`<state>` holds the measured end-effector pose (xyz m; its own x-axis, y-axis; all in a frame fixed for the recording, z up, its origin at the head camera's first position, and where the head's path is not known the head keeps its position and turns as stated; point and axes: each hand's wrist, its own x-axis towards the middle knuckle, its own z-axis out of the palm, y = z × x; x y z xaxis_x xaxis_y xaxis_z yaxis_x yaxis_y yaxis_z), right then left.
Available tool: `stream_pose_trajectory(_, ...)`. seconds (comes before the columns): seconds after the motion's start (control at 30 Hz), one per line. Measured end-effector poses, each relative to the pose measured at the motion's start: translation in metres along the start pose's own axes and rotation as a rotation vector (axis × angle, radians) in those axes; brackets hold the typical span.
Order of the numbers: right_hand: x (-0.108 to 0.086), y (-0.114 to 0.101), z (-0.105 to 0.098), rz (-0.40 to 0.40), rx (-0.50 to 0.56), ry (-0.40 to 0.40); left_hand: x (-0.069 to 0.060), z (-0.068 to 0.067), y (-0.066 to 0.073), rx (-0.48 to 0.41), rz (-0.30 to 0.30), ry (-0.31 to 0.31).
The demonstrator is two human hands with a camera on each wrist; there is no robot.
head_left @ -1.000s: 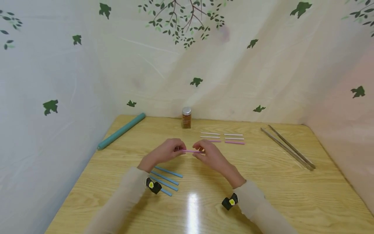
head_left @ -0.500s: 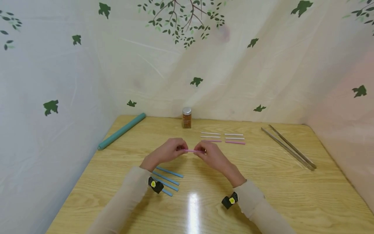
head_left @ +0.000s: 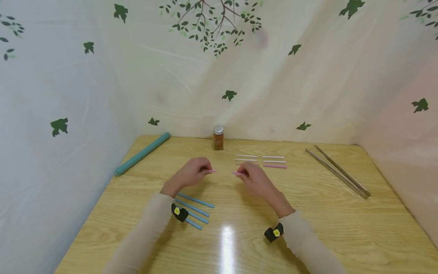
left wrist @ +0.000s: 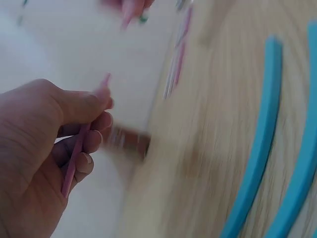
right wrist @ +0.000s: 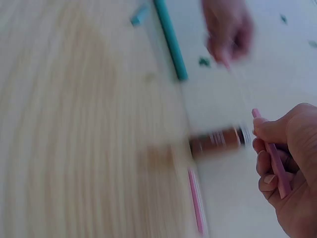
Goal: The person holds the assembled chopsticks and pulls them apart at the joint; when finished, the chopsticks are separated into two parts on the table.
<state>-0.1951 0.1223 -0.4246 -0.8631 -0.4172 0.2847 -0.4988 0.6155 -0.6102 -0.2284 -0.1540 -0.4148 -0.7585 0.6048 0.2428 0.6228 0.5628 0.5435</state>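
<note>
In the head view my left hand (head_left: 192,172) pinches a short pink stick piece (head_left: 213,171) above the table. My right hand (head_left: 257,180) pinches another pink stick piece (head_left: 234,173). A gap parts the two pieces, and their inner tips point at each other. In the left wrist view the left pink piece (left wrist: 72,171) runs between thumb and fingertips back to the palm. The right wrist view shows the right pink piece (right wrist: 279,171) held likewise, with a flat-sided look. Behind my right hand, white sticks (head_left: 273,161) and a pink stick (head_left: 275,166) lie in two columns, partly hidden.
Several blue sticks (head_left: 196,208) lie under my left forearm. A spice jar (head_left: 218,137) with a silver lid stands at the back. A teal roll (head_left: 142,154) lies at the left edge, long metal tongs (head_left: 337,171) at the right. Patterned sheeting (head_left: 191,95) encloses the wooden table (head_left: 308,213).
Both hands held one pink stick between them and closed in on its middle. Now they have drawn apart and slightly upward, each with its own piece.
</note>
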Motion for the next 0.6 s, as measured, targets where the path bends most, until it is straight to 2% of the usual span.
stream_pose_trajectory(0.13, -0.017, 0.030, -0.026, 0.081, -0.032, 0.115, -0.023, -0.020, -0.025, -0.006, -0.178, 0.104)
stream_pose_trajectory(0.2, -0.023, 0.040, -0.037, 0.112, -0.041, 0.137, -0.029, -0.027, -0.031, -0.011, -0.209, 0.112)
stream_pose_trajectory(0.33, -0.030, 0.051, -0.048, 0.143, -0.015, 0.140, -0.026, -0.026, -0.034, -0.021, -0.177, 0.076)
stream_pose_trajectory(0.6, -0.038, 0.064, -0.047, 0.166, -0.020, 0.119, -0.008, -0.004, -0.027, -0.013, -0.129, 0.065)
